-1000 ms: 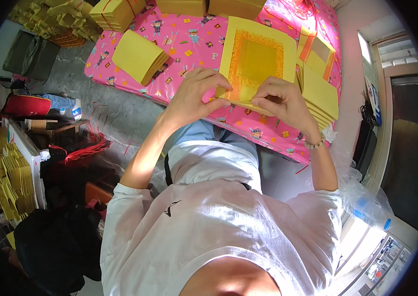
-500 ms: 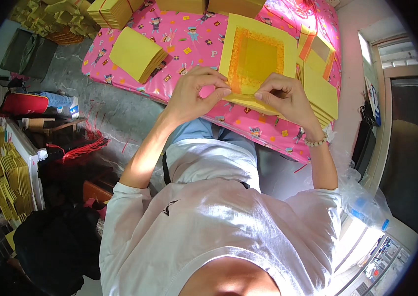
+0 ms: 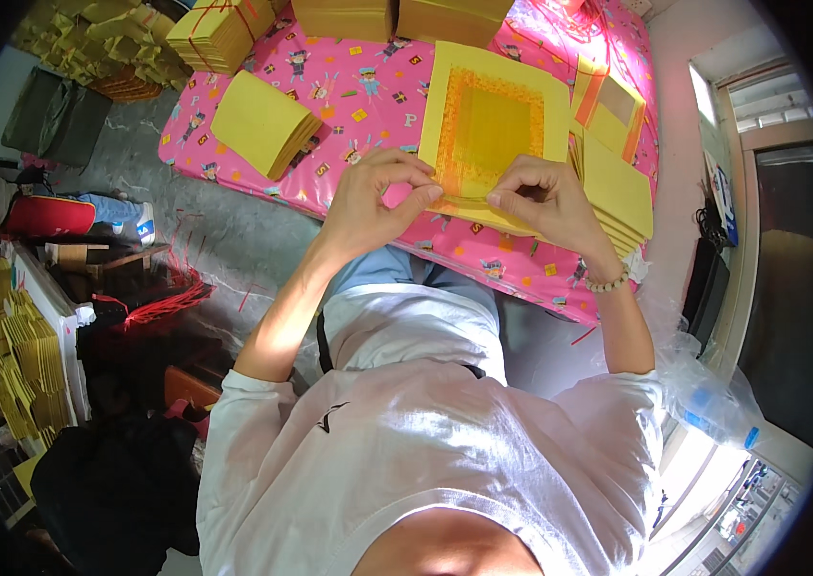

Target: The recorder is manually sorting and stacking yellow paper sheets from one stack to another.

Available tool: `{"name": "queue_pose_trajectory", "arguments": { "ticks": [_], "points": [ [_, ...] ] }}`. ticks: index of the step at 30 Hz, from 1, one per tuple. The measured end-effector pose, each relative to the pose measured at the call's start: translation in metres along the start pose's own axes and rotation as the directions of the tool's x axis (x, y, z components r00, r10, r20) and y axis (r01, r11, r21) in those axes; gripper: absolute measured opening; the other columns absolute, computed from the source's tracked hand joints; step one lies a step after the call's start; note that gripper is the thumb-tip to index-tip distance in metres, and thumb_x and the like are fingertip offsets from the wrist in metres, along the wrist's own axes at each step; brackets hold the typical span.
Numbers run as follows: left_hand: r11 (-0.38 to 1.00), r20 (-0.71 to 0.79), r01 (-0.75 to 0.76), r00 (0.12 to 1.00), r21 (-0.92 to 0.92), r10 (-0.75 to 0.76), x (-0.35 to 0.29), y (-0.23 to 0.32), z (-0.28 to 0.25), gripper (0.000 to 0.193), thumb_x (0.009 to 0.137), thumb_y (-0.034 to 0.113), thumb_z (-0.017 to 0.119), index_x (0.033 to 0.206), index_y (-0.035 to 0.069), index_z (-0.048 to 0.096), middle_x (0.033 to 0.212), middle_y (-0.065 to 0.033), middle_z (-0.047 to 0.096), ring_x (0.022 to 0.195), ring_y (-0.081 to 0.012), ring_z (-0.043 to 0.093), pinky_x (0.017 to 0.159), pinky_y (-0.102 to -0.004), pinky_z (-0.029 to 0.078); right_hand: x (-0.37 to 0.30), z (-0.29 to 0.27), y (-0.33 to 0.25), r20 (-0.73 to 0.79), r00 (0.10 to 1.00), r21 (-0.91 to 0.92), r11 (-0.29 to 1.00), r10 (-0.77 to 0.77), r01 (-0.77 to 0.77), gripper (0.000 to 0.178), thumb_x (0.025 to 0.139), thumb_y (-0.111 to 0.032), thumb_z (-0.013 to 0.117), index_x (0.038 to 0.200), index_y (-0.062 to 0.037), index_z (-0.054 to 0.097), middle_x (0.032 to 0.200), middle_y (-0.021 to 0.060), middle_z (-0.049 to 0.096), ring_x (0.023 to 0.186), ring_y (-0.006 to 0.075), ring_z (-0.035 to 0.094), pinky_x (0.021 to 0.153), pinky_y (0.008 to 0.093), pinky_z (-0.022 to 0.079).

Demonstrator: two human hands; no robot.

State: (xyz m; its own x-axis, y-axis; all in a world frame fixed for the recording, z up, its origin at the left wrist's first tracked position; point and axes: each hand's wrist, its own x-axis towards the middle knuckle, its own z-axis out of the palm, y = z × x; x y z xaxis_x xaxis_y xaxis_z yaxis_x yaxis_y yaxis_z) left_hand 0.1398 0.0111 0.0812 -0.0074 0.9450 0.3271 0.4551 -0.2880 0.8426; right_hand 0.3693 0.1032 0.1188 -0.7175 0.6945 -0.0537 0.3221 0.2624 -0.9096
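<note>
**Both hands at the sheet's near edge**

Where a second ago my right hand (image 3: 546, 197) sat lower and further right, it has now moved up level with my left hand (image 3: 377, 192), so the fold looks started. Both pinch the near edge of the yellow sheet (image 3: 493, 125), which lies between them on the pink cloth (image 3: 349, 86), beside the paper stack (image 3: 618, 187).

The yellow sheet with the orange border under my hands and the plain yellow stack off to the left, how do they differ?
The bordered sheet carries an orange frame around its middle; the plain stack is bare yellow. The bordered sheet looks larger than the plain stack. Both hands, left hand and right hand, pinch the bordered sheet's near edge; nothing touches the plain stack. Both are yellow paper on the pink patterned cloth.
</note>
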Motion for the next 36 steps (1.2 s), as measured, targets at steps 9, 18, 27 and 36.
{"name": "queue_pose_trajectory", "arguments": {
  "ticks": [9, 18, 27, 36],
  "points": [
    [0.859, 0.153, -0.313, 0.95, 0.405, 0.274, 0.026, 0.039, 0.003, 0.019, 0.073, 0.021, 0.072, 0.086, 0.01, 0.065, 0.087, -0.0045, 0.062, 0.086, -0.024, 0.055, 0.079, -0.0359, 0.042, -0.008, -0.003, -0.016, -0.082, 0.976, -0.253, 0.952, -0.2, 0.174, 0.012, 0.079, -0.011, 0.07, 0.082, -0.0003, 0.065, 0.074, 0.0095, 0.059, 0.064, 0.0195, 0.058, 0.059, 0.0293, 0.045],
    [0.821, 0.095, -0.352, 0.933, 0.45, 0.347, 0.052, 0.041, 0.005, 0.021, 0.074, 0.005, 0.065, 0.095, 0.006, 0.062, 0.084, -0.007, 0.063, 0.076, -0.0272, 0.058, 0.064, -0.0382, 0.046, -0.015, -0.02, -0.036, -0.463, 0.704, -0.486, 0.819, -0.538, 0.306, 0.025, 0.08, -0.009, 0.07, 0.102, -0.0025, 0.06, 0.1, 0.0093, 0.059, 0.093, 0.0182, 0.057, 0.08, 0.0293, 0.046],
    [0.921, -0.076, -0.16, 0.987, -0.356, 0.142, 0.051, 0.032, -0.006, 0.023, 0.088, 0.006, 0.06, 0.11, 0.001, 0.06, 0.1, -0.0071, 0.067, 0.095, -0.0137, 0.061, 0.08, -0.0268, 0.048, 0.013, -0.024, 0.01, -0.558, 0.816, 0.344, 0.851, -0.154, 0.396, 0.082, 0.077, -0.02, 0.076, 0.139, -0.0014, 0.025, 0.137, 0.0117, 0.037, 0.13, 0.0254, 0.035, 0.106, 0.0384, 0.032],
    [0.687, 0.016, 0.047, 0.999, -0.725, -0.051, 0.054, -0.014, 0.035, 0.036, 0.089, 0.006, 0.059, 0.123, 0.0, 0.049, 0.118, -0.008, 0.058, 0.109, -0.0127, 0.053, 0.092, -0.028, 0.043, 0.026, -0.003, -0.001, -0.33, 0.925, 0.444, 0.835, -0.186, 0.326, 0.085, 0.07, -0.011, 0.081, 0.137, -0.0022, 0.03, 0.134, 0.0094, 0.042, 0.125, 0.0198, 0.04, 0.107, 0.0347, 0.033]
  ]
}}
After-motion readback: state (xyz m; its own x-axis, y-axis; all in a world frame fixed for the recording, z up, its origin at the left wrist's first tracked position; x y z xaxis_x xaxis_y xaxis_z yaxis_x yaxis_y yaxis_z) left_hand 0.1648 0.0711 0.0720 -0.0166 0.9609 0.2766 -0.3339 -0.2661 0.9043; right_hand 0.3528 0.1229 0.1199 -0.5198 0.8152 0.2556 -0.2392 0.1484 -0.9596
